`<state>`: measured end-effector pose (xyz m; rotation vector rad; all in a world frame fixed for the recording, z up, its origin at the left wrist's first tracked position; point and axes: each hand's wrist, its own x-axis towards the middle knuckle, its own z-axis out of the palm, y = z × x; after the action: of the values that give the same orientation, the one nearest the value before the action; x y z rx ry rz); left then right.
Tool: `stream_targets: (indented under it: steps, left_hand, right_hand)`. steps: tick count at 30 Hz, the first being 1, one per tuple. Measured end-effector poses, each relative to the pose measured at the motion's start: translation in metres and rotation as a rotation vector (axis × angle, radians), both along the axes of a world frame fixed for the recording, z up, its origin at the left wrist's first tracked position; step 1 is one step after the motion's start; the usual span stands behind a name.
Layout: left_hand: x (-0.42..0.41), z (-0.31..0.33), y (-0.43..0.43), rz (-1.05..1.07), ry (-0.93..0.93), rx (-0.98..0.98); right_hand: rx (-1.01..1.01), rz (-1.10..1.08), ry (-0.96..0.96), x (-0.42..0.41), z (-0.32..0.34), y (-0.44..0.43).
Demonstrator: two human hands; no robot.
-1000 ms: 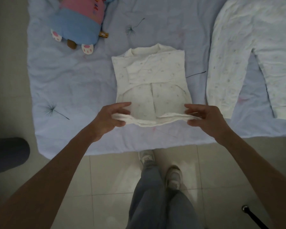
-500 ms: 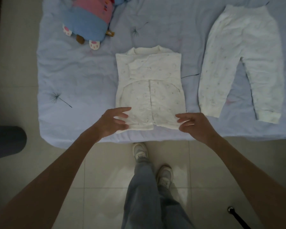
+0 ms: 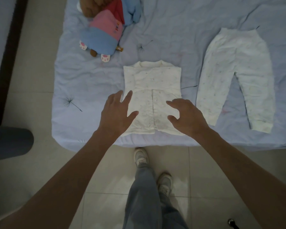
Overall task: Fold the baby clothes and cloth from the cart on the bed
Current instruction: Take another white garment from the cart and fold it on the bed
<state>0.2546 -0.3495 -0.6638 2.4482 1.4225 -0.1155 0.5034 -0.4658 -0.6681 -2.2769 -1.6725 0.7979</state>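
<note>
Both arms bare to the elbow, I reach forward and down. My left arm [image 3: 64, 179] rises from the lower left corner and my right arm [image 3: 238, 171] from the lower right, the two converging toward the middle. My left hand [image 3: 116, 113] lies palm down, fingers straight and fanned apart, thumb splayed out to the right. My right hand [image 3: 186, 119] sits level with it, a gap between them, also palm down, its fingers lightly bent and its thumb pointing inward toward the other hand. Neither hand grips anything. Both wrists run straight in line with the forearms. Whether the palms press down or hover, I cannot tell.
</note>
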Motion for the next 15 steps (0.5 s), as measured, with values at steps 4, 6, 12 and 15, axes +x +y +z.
stream_targets:
  steps: [4, 6, 12, 15]
  left_hand:
    - [0.001, 0.007, -0.004, -0.047, 0.025, 0.143]
    - [0.002, 0.008, -0.005, -0.033, 0.038, 0.191]
    - [0.007, 0.005, 0.0, 0.022, 0.051, 0.255]
    - [0.01, 0.002, 0.008, 0.03, 0.059, 0.265]
  right_hand:
    - [0.086, 0.099, -0.211, -0.01, 0.013, 0.013]
    - [0.149, 0.091, -0.303, -0.014, 0.015, 0.019]
    - [0.222, 0.111, -0.47, -0.024, 0.014, 0.035]
    - [0.225, 0.114, -0.502, -0.028, 0.011, 0.043]
